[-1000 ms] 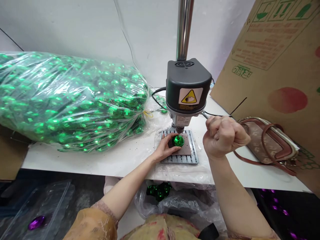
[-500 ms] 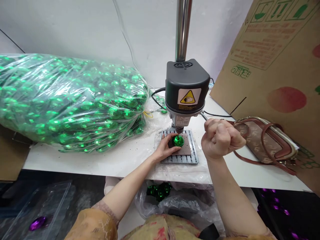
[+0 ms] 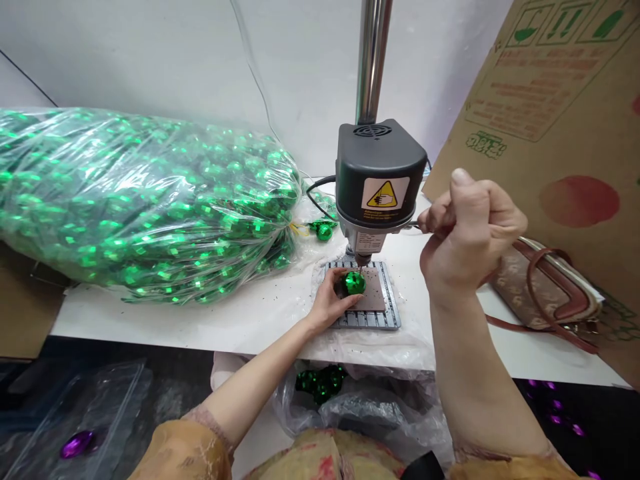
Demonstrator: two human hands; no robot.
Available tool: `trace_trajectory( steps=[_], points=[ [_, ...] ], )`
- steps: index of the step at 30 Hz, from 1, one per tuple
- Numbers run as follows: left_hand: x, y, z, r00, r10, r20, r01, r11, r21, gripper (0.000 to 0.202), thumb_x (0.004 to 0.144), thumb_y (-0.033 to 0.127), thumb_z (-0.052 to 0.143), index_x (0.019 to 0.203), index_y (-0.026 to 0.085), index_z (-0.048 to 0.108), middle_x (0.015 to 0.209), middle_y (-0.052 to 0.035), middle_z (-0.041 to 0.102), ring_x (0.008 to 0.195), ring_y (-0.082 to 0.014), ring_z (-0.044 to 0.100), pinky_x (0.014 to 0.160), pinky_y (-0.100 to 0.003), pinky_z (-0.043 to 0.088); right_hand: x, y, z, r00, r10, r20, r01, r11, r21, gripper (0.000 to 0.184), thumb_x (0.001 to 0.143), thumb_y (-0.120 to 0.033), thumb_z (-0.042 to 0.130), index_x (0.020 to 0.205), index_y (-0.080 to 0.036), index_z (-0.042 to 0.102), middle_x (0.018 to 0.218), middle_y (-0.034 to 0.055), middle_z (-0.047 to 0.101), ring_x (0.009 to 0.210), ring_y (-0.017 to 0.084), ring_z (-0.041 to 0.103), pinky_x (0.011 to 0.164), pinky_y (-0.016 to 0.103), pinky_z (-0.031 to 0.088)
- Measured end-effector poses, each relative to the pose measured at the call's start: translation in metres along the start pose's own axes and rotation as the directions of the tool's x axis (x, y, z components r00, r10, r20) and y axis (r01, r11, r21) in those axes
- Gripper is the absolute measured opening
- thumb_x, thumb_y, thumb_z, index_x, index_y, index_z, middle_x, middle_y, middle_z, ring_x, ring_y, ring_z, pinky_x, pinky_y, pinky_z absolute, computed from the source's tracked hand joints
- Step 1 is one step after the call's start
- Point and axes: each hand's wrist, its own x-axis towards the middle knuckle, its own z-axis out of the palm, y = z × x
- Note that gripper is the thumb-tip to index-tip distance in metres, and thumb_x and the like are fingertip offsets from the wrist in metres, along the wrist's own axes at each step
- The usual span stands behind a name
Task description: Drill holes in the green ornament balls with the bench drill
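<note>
My left hand point(image 3: 331, 298) is closed round a shiny green ball point(image 3: 355, 283), holding it on the ribbed metal base plate point(image 3: 389, 315) directly under the spindle of a small bench drill press point(image 3: 379, 181). My right hand point(image 3: 469, 230) is fisted round the press's thin lever point(image 3: 413, 226), raised to about the level of the motor housing. The lever's end is hidden inside the fist.
A large clear bag of green balls point(image 3: 140, 207) lies on the white table point(image 3: 250, 313) at the left. A loose green ball point(image 3: 325, 231) sits behind the press. A brown handbag point(image 3: 550, 287) and a leaning cardboard box point(image 3: 565, 120) stand at the right. Below the table edge hangs a plastic bag point(image 3: 350, 400).
My right hand has lifted with the lever, from beside the base plate up to the level of the motor housing. My left hand and the green ball have stayed in place.
</note>
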Motion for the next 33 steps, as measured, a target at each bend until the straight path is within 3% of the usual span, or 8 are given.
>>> trace_trajectory(
  steps=[4,10,14,18,20,24,29,33],
  points=[
    [-0.058,0.006,-0.016,0.989,0.076,-0.129,-0.054,0.984,0.167,0.057,0.076,0.052,0.086,0.118,0.023,0.061,0.110,-0.0090,0.073,0.103,-0.0280,0.073,0.096,-0.047,0.060,0.004,0.004,-0.001,0.999,-0.032,0.016,0.032,0.999,0.017,0.045,0.090,-0.023,0.064,0.053,-0.022,0.037,0.044,-0.0090,0.038,0.038,0.004,0.034,0.041,0.024,0.029],
    [-0.167,-0.014,-0.042,0.826,-0.097,0.556,-0.134,0.924,0.359,0.039,0.078,0.058,0.080,0.111,0.039,0.074,0.126,-0.0110,0.076,0.102,-0.0342,0.077,0.087,-0.050,0.064,0.004,0.007,-0.002,0.996,-0.086,0.013,0.086,0.996,0.023,0.044,0.090,-0.023,0.065,0.055,-0.024,0.038,0.042,-0.0087,0.038,0.037,0.004,0.035,0.039,0.025,0.030],
    [-0.188,-0.032,-0.043,0.784,-0.350,0.513,-0.011,0.818,0.575,0.050,0.086,0.040,0.066,0.136,0.043,0.067,0.143,-0.0133,0.068,0.110,-0.0392,0.076,0.089,-0.051,0.062,0.006,0.008,-0.003,0.997,-0.082,0.001,0.082,0.997,0.013,0.046,0.089,-0.029,0.068,0.056,-0.025,0.037,0.042,-0.0091,0.035,0.036,0.005,0.032,0.038,0.027,0.029],
    [-0.181,-0.029,-0.044,0.755,-0.226,0.616,-0.147,0.856,0.495,0.050,0.080,0.031,0.064,0.130,0.040,0.070,0.135,-0.0119,0.072,0.099,-0.0365,0.077,0.079,-0.049,0.063,0.005,0.009,-0.005,0.996,-0.084,0.007,0.084,0.996,-0.006,0.045,0.089,-0.032,0.068,0.056,-0.025,0.038,0.042,-0.0084,0.037,0.038,0.006,0.034,0.039,0.028,0.031],
    [-0.163,-0.020,-0.048,0.748,-0.040,0.663,-0.287,0.881,0.376,0.032,0.080,0.029,0.062,0.108,0.037,0.076,0.122,-0.0094,0.077,0.088,-0.0317,0.076,0.075,-0.048,0.063,0.003,0.009,-0.005,0.996,-0.088,0.015,0.088,0.996,0.004,0.044,0.090,-0.030,0.067,0.056,-0.024,0.039,0.044,-0.0080,0.039,0.039,0.006,0.037,0.041,0.027,0.031],
    [-0.069,-0.002,-0.059,0.933,0.183,0.310,-0.306,0.857,0.416,0.021,0.089,0.025,0.052,0.087,0.027,0.073,0.106,-0.0097,0.078,0.095,-0.0276,0.073,0.084,-0.044,0.062,0.000,0.007,-0.005,0.995,-0.098,0.032,0.097,0.995,0.010,0.042,0.092,-0.023,0.061,0.058,-0.022,0.037,0.046,-0.0082,0.038,0.042,0.003,0.040,0.045,0.023,0.032],
    [0.095,-0.005,-0.058,0.995,0.090,-0.042,-0.053,0.836,0.547,0.027,0.085,0.011,0.060,0.108,0.021,0.070,0.118,-0.0141,0.071,0.122,-0.0340,0.064,0.111,-0.051,0.049,-0.002,0.007,-0.004,0.992,-0.126,0.018,0.126,0.992,0.014,0.043,0.093,-0.022,0.060,0.058,-0.020,0.036,0.047,-0.0079,0.039,0.042,0.002,0.040,0.044,0.022,0.032],
    [0.162,-0.028,-0.047,0.994,-0.055,-0.092,0.095,0.848,0.521,0.044,0.076,0.006,0.070,0.118,0.016,0.065,0.130,-0.0208,0.066,0.132,-0.0407,0.058,0.116,-0.060,0.042,-0.002,0.007,-0.005,0.990,-0.135,0.038,0.135,0.991,0.004,0.043,0.092,-0.023,0.062,0.057,-0.019,0.038,0.047,-0.0075,0.039,0.042,0.002,0.040,0.043,0.024,0.031]
  ],
)
